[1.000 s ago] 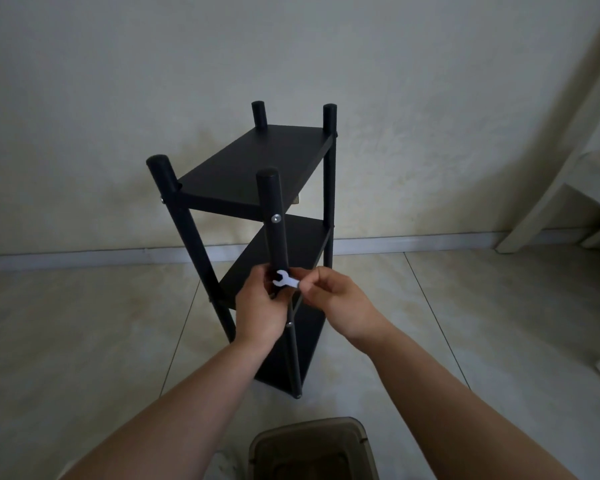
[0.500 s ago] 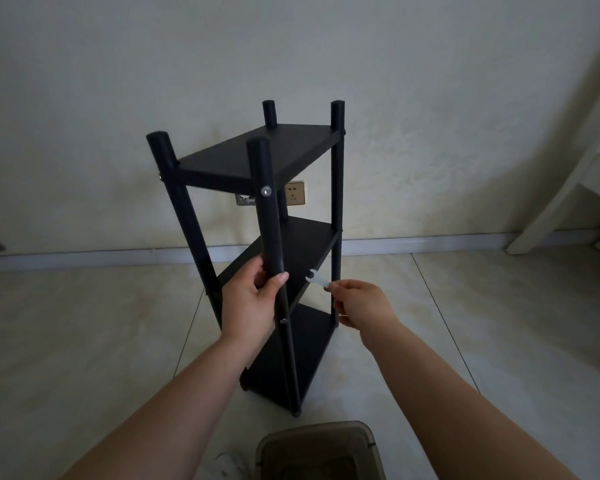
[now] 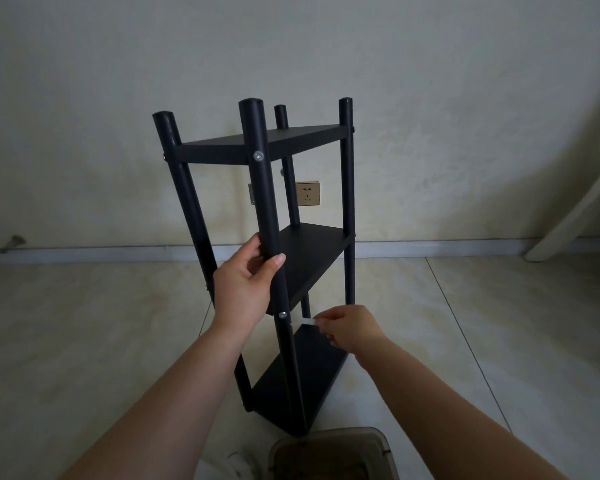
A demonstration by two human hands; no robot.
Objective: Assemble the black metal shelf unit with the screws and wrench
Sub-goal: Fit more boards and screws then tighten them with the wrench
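Black metal and nearly complete, the three-tier shelf unit stands on the tiled floor near a pale wall, its near post tilted toward the camera. The left hand wraps that post just above the middle shelf, thumb across the front and fingers curled behind it. Lower and to the right, the right hand pinches a small pale wrench between fingertips and thumb, its head pointing at the post just below a silver screw at middle-shelf level.

The wrench does not appear seated on any screw, and its head is partly hidden by the post. The risk, judged from this pose, is slippage: a light fingertip pinch on so small a tool could let it twist off the screw head or drop to the floor. The frame also leans on one hand's grip; a hard turn could rock it or skid its feet on the smooth tile. Both forearms reach forward from below, the right wrist bent inward. A brown bin sits at the frame's bottom edge.
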